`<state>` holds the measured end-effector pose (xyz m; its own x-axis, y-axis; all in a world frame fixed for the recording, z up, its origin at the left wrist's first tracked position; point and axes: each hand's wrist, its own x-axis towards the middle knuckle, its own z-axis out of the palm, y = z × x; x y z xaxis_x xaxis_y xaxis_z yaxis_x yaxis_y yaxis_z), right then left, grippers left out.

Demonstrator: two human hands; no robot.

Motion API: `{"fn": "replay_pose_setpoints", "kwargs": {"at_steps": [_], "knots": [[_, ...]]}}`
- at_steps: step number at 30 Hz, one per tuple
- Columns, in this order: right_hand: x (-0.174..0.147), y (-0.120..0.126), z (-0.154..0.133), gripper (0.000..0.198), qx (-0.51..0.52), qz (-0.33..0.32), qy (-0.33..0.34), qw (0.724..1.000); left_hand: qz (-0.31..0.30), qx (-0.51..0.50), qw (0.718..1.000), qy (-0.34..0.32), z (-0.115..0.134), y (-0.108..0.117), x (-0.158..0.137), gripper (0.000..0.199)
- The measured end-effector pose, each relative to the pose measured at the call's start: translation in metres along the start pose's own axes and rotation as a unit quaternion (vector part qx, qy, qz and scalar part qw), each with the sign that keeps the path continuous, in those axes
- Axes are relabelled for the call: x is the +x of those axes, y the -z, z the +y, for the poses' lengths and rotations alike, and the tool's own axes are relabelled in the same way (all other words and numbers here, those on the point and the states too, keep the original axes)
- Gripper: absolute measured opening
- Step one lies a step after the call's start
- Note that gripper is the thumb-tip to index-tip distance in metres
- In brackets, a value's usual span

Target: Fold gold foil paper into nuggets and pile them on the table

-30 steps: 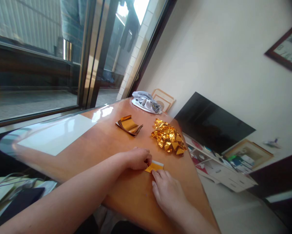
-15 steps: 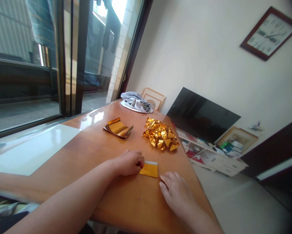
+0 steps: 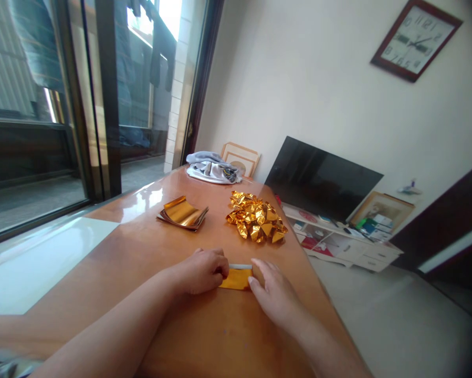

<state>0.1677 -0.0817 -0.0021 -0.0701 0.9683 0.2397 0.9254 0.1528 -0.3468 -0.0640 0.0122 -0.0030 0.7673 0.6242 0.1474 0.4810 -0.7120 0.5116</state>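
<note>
A strip of gold foil paper (image 3: 237, 279) with a pale band along its far edge lies on the brown table in front of me. The fingers of my left hand (image 3: 206, 270) are curled closed on the strip's left end. At the strip's right end is my right hand (image 3: 277, 291), thumb and fingers apart, the fingertips touching its edge. Beyond my hands, a curved stack of gold foil sheets (image 3: 184, 212) lies on the left. A heap of folded gold foil pieces (image 3: 256, 216) sits on the right.
A bundle of pale cloth (image 3: 212, 168) rests at the table's far end, near leaning frames (image 3: 241, 156). Past the table's right edge stand a television (image 3: 324, 178) and a low white cabinet (image 3: 342, 247). A glass sliding door (image 3: 102, 105) is on the left.
My right hand has moved left and forward to the strip's right end. My left hand keeps its hold on the left end. The view has shifted slightly.
</note>
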Motion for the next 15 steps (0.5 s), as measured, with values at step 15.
{"fn": "replay_pose_setpoints", "kwargs": {"at_steps": [15], "knots": [[0.04, -0.027, 0.028, 0.013, 0.09, -0.051, -0.055, 0.993, 0.009, -0.045, 0.999, -0.019, -0.003, -0.006, 0.004, 0.022]]}}
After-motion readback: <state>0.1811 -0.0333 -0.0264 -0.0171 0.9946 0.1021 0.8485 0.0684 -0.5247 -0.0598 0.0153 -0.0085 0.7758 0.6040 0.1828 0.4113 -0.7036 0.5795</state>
